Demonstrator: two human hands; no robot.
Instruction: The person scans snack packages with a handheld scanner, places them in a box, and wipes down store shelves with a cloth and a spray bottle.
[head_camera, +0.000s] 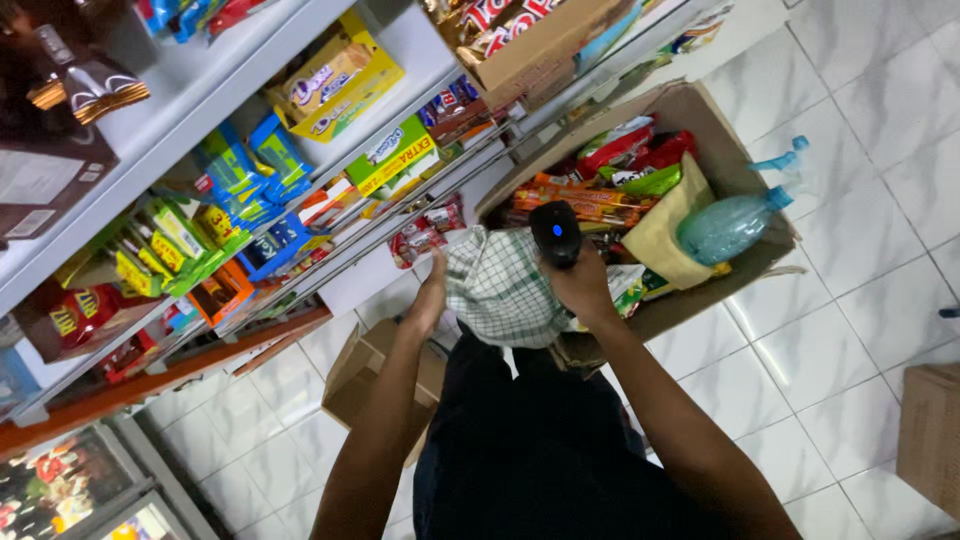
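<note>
Closest to me, at six o'clock, both forearms run up out of a dark garment, so I start with the hands. My right hand (583, 285) is clenched around a black handheld scanner (556, 232), which stands upright just above the fist at about one o'clock from centre, with a small blue light facing me; I judge it is held that way so the thumb side stays free and the head can tip toward packages. My left hand (430, 300), at about eleven o'clock from my lap, lies flat against the edge of a checked cloth (500, 290), fingers extended; I cannot tell whether it pinches the cloth or only presses it. The cloth sits between the two hands, bunched over my knee, probably kept within reach for wiping. Just below the left hand, at seven o'clock, a small folded carton (365, 375) rests on the white tiled floor (820, 340). Beyond the scanner, at one to two o'clock, an open cardboard box (700, 105) sits on the floor, packed with snack packets (625, 150), a yellow cloth (665, 235) and a pale blue spray bottle (735, 222) lying across its rim, handy to the right hand. Farther off, from nine round to twelve o'clock, grey shelves (190, 100) carry rows of biscuit and sweet packs facing outward. Another box corner (930, 430) shows at four o'clock.
</note>
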